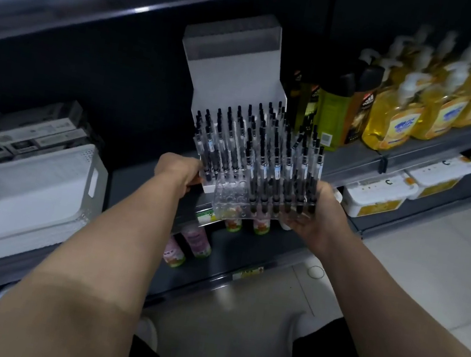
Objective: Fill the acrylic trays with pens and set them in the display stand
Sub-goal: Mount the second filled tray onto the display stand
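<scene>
Item under inspection: a clear, stepped acrylic tray (234, 198) is being held in the air just in front of a white, high-backed display stand (237, 80), which is standing on a dark metal shelf (148, 177).

The tray is being gripped at its right end by the right hand (319, 214), with the fingers curled beneath and the thumb at the side. The support from below is judged to be keeping the load level.

The left hand (177, 170) is being closed round the lower left corner of the display stand, apparently to steady it against the incoming tray. Its fingertips are being hidden by the stand.

Clear-barrelled pens with black caps (288, 168) are being carried upright in the right part of the tray, while several holes at its left are being left unfilled. Further rows of such pens are being displayed in the stand behind.

Progress is judged as late: seating of this tray is not yet done.

Yellow pump soap bottles (423, 115) are being stocked well to the right
</scene>
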